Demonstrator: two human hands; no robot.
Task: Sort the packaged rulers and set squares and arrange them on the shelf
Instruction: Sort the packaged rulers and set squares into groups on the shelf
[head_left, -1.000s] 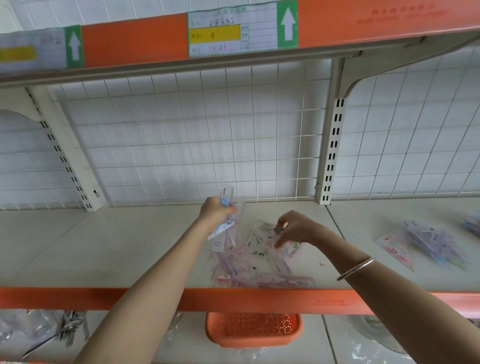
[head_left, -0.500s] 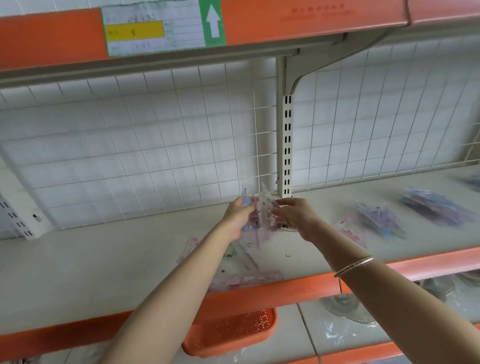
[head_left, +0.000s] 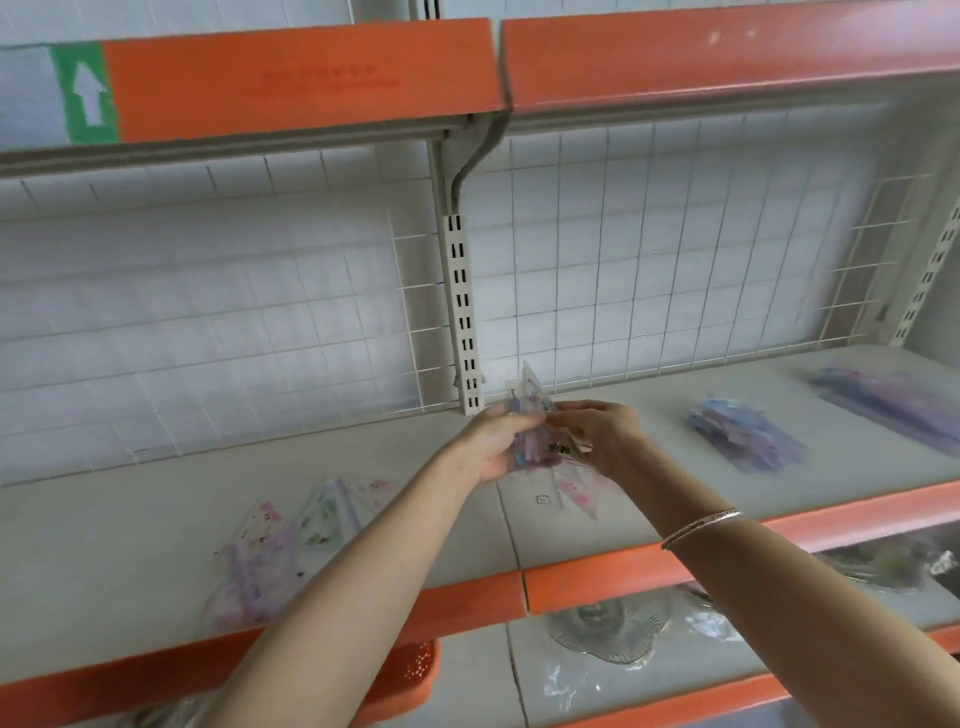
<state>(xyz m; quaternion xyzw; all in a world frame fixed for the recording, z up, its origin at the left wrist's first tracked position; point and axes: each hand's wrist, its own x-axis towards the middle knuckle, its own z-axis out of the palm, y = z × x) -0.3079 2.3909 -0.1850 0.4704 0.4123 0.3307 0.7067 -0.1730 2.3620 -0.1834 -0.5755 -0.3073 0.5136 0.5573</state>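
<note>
Print on the held clear plastic packets (head_left: 535, 408) is blurred unreadable; the purple packet pile (head_left: 888, 408) is smeared and cut by the right edge.

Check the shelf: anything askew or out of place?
The loose pile at the left front of the shelf: its packets fan out at mixed angles and reach the orange front edge. The blue pile and purple pile further right are too blurred to judge. Left hand and right hand hold a packet bunch between them.
</note>
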